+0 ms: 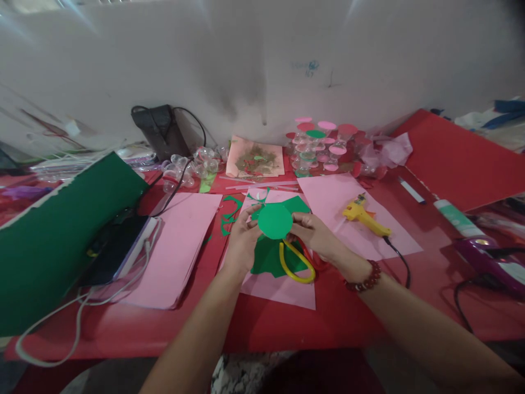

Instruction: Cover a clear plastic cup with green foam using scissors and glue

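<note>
A round green paper disc [275, 221] is held up, facing me, above the middle of the table. Its left edge is pinched by my left hand [245, 239], its right edge by my right hand [312, 234]; both are closed on it. Just below my right hand shows a large yellow looped handle [298, 277] with a red one beside it, apparently scissors. The blades are hidden, and I cannot tell whether my right hand also holds them. Under the disc lie cut green paper [266, 261] and a pink sheet [283, 295].
A yellow glue gun [367, 218] lies on pink paper to the right. Clear cups with coloured discs [315, 145] are stacked at the back. Left are pink sheets [180, 241], a phone [117, 249] with white cable, and green board [53, 235]. Green offcuts [230, 210] lie left of the disc.
</note>
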`<state>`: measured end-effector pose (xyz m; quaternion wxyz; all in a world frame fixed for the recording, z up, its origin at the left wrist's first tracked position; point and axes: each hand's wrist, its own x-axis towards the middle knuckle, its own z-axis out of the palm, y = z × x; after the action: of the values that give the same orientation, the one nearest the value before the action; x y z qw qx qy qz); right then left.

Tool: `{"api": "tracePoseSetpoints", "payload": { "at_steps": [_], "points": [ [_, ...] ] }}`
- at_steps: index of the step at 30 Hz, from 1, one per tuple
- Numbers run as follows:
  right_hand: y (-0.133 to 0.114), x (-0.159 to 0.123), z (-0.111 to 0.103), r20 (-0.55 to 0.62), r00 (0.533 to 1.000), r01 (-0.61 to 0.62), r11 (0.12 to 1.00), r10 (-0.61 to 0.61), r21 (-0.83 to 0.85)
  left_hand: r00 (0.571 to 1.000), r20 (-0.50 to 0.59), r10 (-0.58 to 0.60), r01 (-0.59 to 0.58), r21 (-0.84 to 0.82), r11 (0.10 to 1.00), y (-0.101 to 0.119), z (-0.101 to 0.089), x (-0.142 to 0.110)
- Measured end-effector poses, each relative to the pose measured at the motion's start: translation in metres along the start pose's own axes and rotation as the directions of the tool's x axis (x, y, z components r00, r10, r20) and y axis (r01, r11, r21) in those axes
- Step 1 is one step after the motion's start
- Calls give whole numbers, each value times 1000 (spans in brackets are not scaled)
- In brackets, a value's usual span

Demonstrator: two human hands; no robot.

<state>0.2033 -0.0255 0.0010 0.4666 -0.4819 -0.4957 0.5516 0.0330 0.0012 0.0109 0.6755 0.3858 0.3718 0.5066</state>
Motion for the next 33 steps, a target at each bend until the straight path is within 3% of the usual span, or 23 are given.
{"api": "tracePoseSetpoints", "payload": {
  "at_steps": [5,10,17,26,33],
  "points": [
    [0,1,-1,-59,996,71,998,-70,-1,999,9,-37,37,31,999,-1,1,0],
    [-8,-1,0,-105,993,42,996,-50,-75,999,-27,-46,47,57,997,2,1,-2],
    [-7,-1,-2,-58,998,18,995,-24,-100,999,2,-34,34,15,999,10,1,-2],
    [-6,2,-3,-126,991,40,995,-52,-96,999,40,-2,-2,116,993,1,-2,3],
    [-6,1,-6,-89,996,24,995,-33,-98,997,57,47,-52,91,994,-4,1,1]
  ]
}}
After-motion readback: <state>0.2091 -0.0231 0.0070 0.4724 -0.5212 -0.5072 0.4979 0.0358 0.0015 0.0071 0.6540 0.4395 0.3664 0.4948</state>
